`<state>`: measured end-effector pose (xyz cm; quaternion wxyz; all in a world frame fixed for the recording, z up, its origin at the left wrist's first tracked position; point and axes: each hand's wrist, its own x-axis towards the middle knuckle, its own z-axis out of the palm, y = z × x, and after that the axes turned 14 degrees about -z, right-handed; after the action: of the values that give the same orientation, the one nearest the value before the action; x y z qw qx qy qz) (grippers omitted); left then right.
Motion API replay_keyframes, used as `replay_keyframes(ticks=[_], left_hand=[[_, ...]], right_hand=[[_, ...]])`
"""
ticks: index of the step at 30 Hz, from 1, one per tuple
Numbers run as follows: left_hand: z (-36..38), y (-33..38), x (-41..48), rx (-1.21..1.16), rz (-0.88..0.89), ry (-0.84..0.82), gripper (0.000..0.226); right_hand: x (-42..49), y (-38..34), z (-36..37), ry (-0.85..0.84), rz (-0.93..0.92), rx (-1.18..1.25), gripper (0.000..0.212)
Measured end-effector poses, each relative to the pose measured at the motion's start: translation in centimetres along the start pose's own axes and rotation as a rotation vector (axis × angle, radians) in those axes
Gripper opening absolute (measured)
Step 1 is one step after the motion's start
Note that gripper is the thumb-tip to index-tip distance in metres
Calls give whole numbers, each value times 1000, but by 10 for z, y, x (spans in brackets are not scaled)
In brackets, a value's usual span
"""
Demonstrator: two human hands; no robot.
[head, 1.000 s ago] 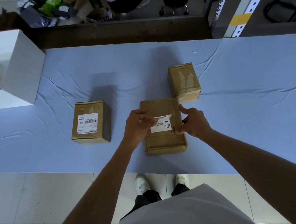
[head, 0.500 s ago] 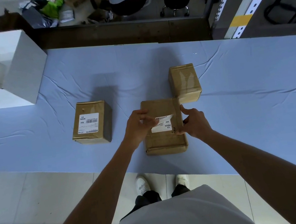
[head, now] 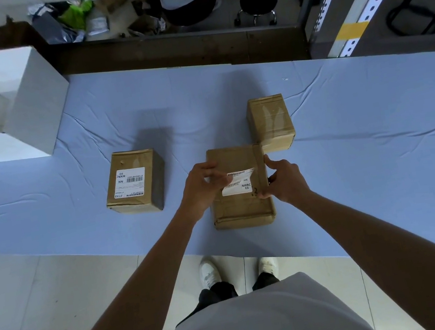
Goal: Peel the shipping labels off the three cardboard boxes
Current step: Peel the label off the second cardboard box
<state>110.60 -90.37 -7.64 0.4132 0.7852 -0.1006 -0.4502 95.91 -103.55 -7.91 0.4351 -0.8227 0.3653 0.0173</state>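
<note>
Now, your left hand (head: 202, 187) sat over the centre box (head: 242, 209) in the middle of the frame. Its grip was pinched on the near-left part of that box's shipping label (head: 238, 185). That part was lifted off the cardboard and folded over towards the right, while the lower right part, printed MXRC 03, lay flat on the box top. Your right hand (head: 284, 180) gripped the same box by its right edge, thumb up near the far corner and fingers curled against the side. The centre box rested near the front edge of the blue-covered desk (head: 379, 153). At centre left of the frame, well apart from it, stood the left box (head: 153, 180), with a second label (head: 128, 183) lying flat on its top. The far box (head: 271, 123) stood just beyond the centre box's upper right corner, glossy tape across its top; whether the two touched I could not tell. A large white box (head: 2, 107) filled the upper left of the frame, and your white shoes (head: 209, 273) showed on the tiled floor at lower centre.
</note>
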Motion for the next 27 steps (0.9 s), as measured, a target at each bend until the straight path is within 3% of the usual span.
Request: replay_keyframes(ticks=[8, 27], left_hand=[[0, -1, 0, -43, -4, -8, 9], [0, -1, -1, -53, -4, -27, 21]], right_hand=[[1, 2, 1, 1, 3, -4, 107], [3, 3, 2, -5, 12, -16, 108]])
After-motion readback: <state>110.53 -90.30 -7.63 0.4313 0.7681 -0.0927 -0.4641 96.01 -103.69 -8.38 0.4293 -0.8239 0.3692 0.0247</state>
